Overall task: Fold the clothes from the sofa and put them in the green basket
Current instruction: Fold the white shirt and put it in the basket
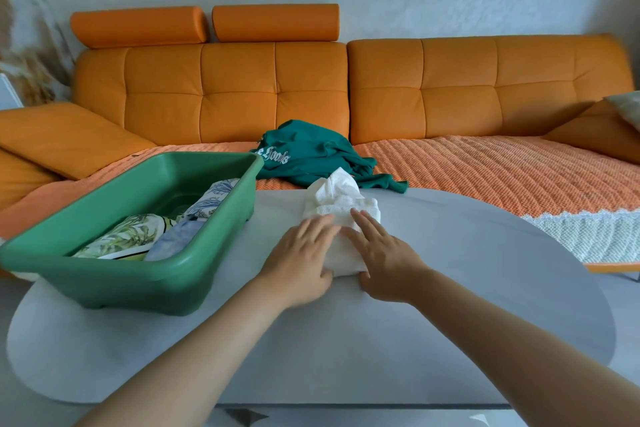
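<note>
Green sweatshirt on sofa, white gothic lettering, unreadable

Showing orange on the sofa, green on the basket, leafy prints on the clothes, teal with white lettering on the sweatshirt, white on the cloth.

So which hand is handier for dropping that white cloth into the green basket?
Left. The left hand rests on the white cloth on the side nearest the green basket. The right hand would probably have to cross over.
</note>
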The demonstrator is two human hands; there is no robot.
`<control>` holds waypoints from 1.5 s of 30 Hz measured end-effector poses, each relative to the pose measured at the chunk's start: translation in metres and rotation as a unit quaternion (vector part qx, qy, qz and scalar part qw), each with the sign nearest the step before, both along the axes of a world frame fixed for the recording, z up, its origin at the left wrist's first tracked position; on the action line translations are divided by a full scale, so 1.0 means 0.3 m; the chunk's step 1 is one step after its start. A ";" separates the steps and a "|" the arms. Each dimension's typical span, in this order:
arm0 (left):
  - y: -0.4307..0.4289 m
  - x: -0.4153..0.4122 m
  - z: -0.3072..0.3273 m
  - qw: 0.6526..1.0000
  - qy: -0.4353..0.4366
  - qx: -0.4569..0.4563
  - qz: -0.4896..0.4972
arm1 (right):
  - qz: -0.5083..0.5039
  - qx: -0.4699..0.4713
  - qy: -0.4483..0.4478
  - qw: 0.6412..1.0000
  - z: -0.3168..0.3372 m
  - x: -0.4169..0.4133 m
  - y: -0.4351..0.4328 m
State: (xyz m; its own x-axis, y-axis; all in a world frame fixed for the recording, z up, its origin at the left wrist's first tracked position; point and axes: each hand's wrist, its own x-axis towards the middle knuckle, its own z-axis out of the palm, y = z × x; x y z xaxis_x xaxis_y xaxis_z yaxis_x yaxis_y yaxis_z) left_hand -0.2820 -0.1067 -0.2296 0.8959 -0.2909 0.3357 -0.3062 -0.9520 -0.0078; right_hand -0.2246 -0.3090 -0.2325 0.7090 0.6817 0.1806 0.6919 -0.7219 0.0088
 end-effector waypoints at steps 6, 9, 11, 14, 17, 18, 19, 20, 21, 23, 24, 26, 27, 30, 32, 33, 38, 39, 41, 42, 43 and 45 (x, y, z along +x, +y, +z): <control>0.004 0.057 -0.043 0.995 0.101 0.007 0.008 | -0.006 -0.026 0.024 0.999 0.023 0.027 0.006; 0.019 0.066 -0.009 0.999 0.047 -0.014 -0.014 | 0.023 0.026 0.027 0.999 0.095 0.038 -0.019; 0.021 0.064 0.028 0.996 0.038 -0.069 -0.041 | 0.034 0.071 0.044 0.996 0.135 0.032 -0.041; 0.016 0.042 0.118 0.973 0.113 -0.200 0.000 | 0.034 0.222 0.078 0.971 0.172 0.014 -0.080; 0.025 0.019 0.186 0.947 0.173 -0.269 0.036 | 0.036 0.292 0.096 0.951 0.183 -0.023 -0.103; 0.031 0.013 0.199 0.941 0.188 -0.280 0.031 | 0.038 0.279 0.116 0.952 0.175 -0.035 -0.106; 0.036 0.006 0.213 0.933 0.206 -0.293 0.023 | 0.034 0.269 0.142 0.952 0.164 -0.048 -0.103; 0.041 0.000 0.227 0.923 0.228 -0.310 0.015 | 0.019 0.272 0.167 0.948 0.153 -0.059 -0.093; 0.050 -0.004 0.239 0.909 0.254 -0.331 0.008 | -0.002 0.285 0.190 0.940 0.144 -0.062 -0.082; 0.076 -0.010 0.260 0.873 0.305 -0.380 0.002 | -0.035 0.321 0.237 0.916 0.146 -0.053 -0.063; 0.093 -0.012 0.266 0.853 0.322 -0.410 -0.001 | -0.044 0.340 0.269 0.900 0.154 -0.053 -0.053; 0.122 -0.003 0.258 0.817 0.332 -0.472 -0.005 | -0.073 0.368 0.319 0.871 0.160 -0.042 -0.035; 0.124 0.003 0.247 0.807 0.327 -0.491 0.003 | -0.096 0.373 0.331 0.861 0.157 -0.035 -0.028; 0.086 0.032 0.217 0.861 0.210 -0.453 0.097 | -0.157 0.392 0.345 0.838 0.144 -0.012 0.001; 0.051 0.046 0.206 0.924 0.021 -0.358 0.133 | -0.172 0.404 0.328 0.836 0.140 0.011 0.018; 0.031 0.050 0.207 0.946 -0.072 -0.300 0.104 | -0.177 0.405 0.314 0.840 0.140 0.023 0.025; -0.051 0.069 0.165 0.995 -0.028 -0.097 0.008 | -0.223 0.394 0.292 0.843 0.123 0.074 0.069; -0.046 0.082 0.138 0.997 0.010 -0.074 0.024 | -0.243 0.381 0.281 0.847 0.120 0.080 0.075; -0.019 0.110 0.097 0.989 0.088 -0.106 0.060 | -0.248 0.326 0.169 0.896 0.112 0.081 0.081; -0.006 0.127 0.083 0.978 0.118 -0.156 0.071 | -0.203 0.301 0.077 0.929 0.112 0.081 0.081; 0.005 0.144 0.069 0.965 0.137 -0.213 0.074 | -0.125 0.272 -0.001 0.954 0.113 0.084 0.081; 0.025 0.174 0.038 0.937 0.152 -0.304 0.080 | 0.007 0.192 0.002 0.981 0.108 0.095 0.084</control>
State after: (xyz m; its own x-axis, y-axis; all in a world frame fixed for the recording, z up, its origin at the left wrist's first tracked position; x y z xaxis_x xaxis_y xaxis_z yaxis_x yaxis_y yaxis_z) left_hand -0.2297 -0.0992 -0.2184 0.9927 0.0170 0.1191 -0.0604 -0.7857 0.6156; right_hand -0.1960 -0.2839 -0.2002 0.7007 0.5740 0.4237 0.7018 -0.6614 -0.2647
